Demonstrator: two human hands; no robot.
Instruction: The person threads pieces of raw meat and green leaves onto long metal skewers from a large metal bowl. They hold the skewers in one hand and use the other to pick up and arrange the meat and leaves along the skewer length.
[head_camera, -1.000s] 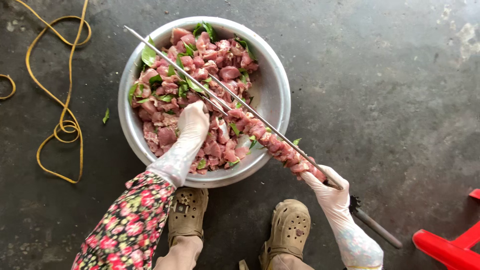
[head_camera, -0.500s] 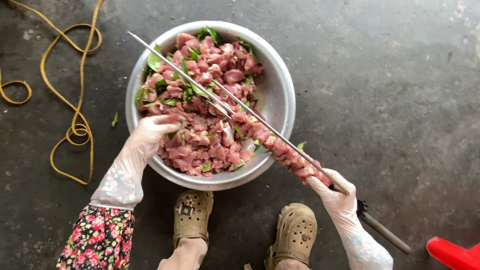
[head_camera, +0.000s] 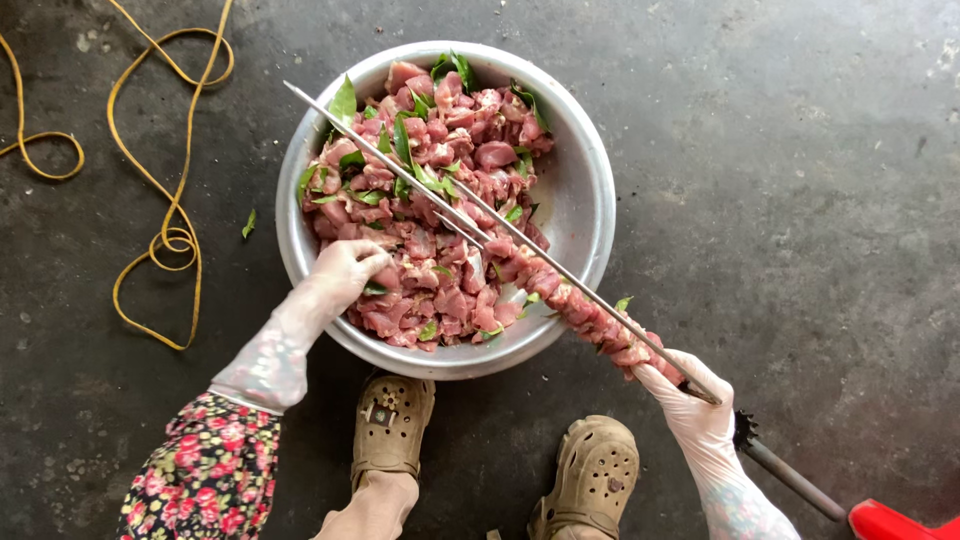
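Floor: dark grey concrete, mottled and stained, with pale specks scattered across it.
Cord: yellow, thin – loose loops and kinks on the floor at upper left, running off the top and left edges.
Stray leaf: small, green, on the floor between the cord and the bowl side of the scene.
Clogs: a pair, tan, perforated, worn and soiled, at the bottom centre.
Red plastic object: bottom right corner, mostly cut off – kind cannot be told.
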